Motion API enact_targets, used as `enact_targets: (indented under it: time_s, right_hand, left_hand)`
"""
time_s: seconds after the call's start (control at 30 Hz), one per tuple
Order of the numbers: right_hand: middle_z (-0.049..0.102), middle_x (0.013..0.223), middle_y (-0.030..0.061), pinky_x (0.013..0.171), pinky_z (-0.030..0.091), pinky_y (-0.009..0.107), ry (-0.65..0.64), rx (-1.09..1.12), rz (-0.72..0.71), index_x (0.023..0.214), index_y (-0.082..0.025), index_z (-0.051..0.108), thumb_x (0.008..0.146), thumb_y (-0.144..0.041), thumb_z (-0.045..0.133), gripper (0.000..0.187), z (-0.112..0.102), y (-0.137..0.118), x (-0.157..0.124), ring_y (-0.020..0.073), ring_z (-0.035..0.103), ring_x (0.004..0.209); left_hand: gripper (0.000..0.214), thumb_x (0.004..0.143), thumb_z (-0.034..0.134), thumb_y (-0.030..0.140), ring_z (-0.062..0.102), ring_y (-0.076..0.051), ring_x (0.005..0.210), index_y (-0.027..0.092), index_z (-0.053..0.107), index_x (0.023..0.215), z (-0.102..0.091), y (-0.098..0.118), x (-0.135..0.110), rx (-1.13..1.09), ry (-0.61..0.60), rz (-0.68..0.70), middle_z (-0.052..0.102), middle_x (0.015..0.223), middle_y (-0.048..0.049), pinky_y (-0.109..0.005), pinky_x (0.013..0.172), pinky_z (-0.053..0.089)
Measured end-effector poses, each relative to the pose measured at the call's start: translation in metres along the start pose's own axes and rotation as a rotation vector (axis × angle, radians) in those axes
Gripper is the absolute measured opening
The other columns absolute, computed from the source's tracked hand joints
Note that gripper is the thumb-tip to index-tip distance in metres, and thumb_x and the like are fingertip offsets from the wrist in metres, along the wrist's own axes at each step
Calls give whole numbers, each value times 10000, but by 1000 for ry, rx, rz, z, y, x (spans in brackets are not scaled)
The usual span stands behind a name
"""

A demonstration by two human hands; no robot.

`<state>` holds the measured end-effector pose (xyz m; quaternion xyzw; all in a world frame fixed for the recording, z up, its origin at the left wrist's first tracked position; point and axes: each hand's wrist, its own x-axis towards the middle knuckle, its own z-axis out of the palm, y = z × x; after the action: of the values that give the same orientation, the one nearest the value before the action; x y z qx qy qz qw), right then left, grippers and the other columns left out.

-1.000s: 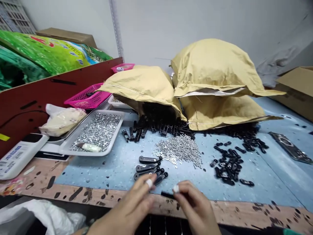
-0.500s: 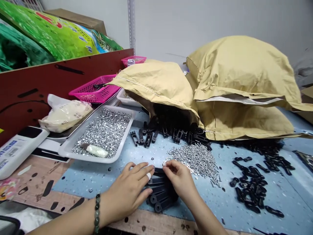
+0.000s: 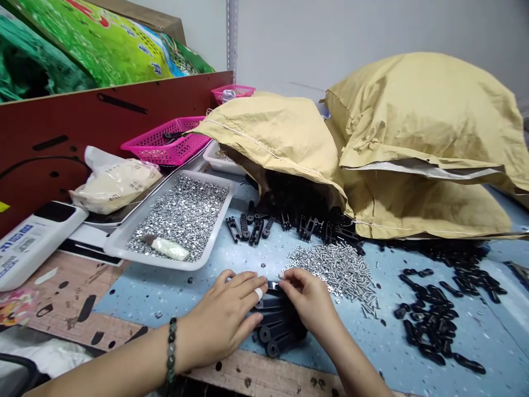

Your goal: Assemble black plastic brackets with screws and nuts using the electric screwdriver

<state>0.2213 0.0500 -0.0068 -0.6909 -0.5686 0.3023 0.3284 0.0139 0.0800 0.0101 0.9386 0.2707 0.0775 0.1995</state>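
Note:
My left hand (image 3: 231, 314), with a white ring and a bead bracelet, lies with fingers stretched out. Its fingertips touch the near row of black plastic parts (image 3: 275, 325), laid side by side with round holed ends. My right hand (image 3: 309, 298) pinches thumb and forefinger together at the far end of that row. A tiny silvery bit shows at its fingertips, too small to name. Just beyond the right hand lies a heap of silver screws (image 3: 343, 270) with small nuts or washers along its left side.
A white tray (image 3: 223, 231) of small metal rings stands left, with a pink basket (image 3: 165, 143) behind. Paper sacks (image 3: 281, 127) spill black parts at the back. Small black links (image 3: 433, 320) lie right. A white device (image 3: 37, 242) sits far left.
The whole view has shifted slightly, so things appear a little farther right. My hands stay at the row of black parts, the right fingers still pinched at its far end.

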Motion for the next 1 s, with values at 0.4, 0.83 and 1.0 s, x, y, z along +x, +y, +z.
enact_targets:
  time_s: [0.4,0.83,1.0]
  right_hand:
    - [615,723,15,646,475,296,45,-228,-103,770,-196,568,774,-139,548,61,4,1,0,180,599,673]
    - [572,1259,94,984,446,435,195,-314,-476,1349,-207,362,955,-189,360,395,22,25,-67,218,536,1168]
    - [547,1325,66,1085,268,572,184,-394,-472,1438,-202,254,939,-132,327,509,37,23,-68,245,399,1312]
  left_hand:
    - [391,884,436,168,426,-269,1239,221,501,1266,2,8,12,53,101,23,521,1332,-62,-506,1019,276]
    - [786,633,676,397,409,-351,1189,139,367,1308,38,36,15,-130,180,-171,465,1278,-162,-536,1005,317]
    - [413,706,555,275,456,-290,1102,171,481,1100,48,44,20,-103,237,-233,510,1150,-118,-465,962,354]
